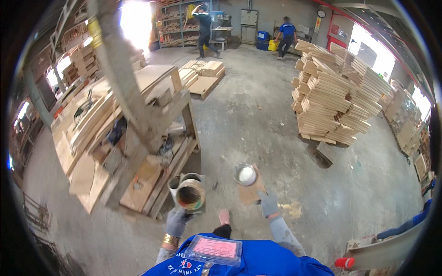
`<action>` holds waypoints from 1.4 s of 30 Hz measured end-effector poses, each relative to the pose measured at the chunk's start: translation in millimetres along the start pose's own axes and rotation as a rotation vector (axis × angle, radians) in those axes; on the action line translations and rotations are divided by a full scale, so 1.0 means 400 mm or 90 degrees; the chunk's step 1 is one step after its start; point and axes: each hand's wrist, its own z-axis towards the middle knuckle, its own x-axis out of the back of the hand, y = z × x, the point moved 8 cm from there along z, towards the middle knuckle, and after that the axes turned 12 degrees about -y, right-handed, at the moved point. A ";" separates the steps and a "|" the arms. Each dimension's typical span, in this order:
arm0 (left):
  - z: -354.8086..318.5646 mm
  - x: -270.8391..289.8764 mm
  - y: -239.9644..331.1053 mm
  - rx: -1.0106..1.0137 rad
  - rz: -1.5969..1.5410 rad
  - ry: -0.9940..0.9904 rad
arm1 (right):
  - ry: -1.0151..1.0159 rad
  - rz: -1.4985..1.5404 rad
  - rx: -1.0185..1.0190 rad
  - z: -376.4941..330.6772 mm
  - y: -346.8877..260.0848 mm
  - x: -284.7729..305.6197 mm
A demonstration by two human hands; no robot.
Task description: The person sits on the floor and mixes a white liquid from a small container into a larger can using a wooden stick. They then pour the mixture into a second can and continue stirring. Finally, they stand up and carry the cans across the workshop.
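Note:
My left hand (176, 222), in a grey glove, is closed at the near side of a cluster of round, stained cans (190, 195) and carries them at waist height. The front can looks dark inside, with a brownish rim; what the fingers grip exactly is partly hidden. In my right hand (268, 204), also gloved in grey, is the near edge of a flat brown board (251, 195). A round grey container (245, 175) with white material inside rests on the board's far end. Both hands are held apart in front of me.
At left a wooden workbench (152, 177) holds planks beside a post (117, 69). A tall stack of wooden slats (331, 94) stands at right on the concrete floor (239, 124). Farther off are a low pallet of wood (202, 76) and two people (205, 30); a blue sleeve (407, 223) shows at right.

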 end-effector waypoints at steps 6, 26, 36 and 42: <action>0.786 -0.161 0.029 0.023 -0.189 -0.100 | 0.167 0.112 -0.007 0.398 -0.055 0.210; 2.899 -0.087 0.226 -0.071 0.000 0.143 | -0.085 0.029 0.056 2.823 -0.734 0.492; 4.251 -0.270 0.404 -0.117 -0.114 0.037 | 0.136 0.126 -0.006 3.652 -0.884 0.883; 4.950 -0.322 0.487 -0.209 -0.096 0.057 | 0.235 0.113 -0.004 4.326 -1.059 1.145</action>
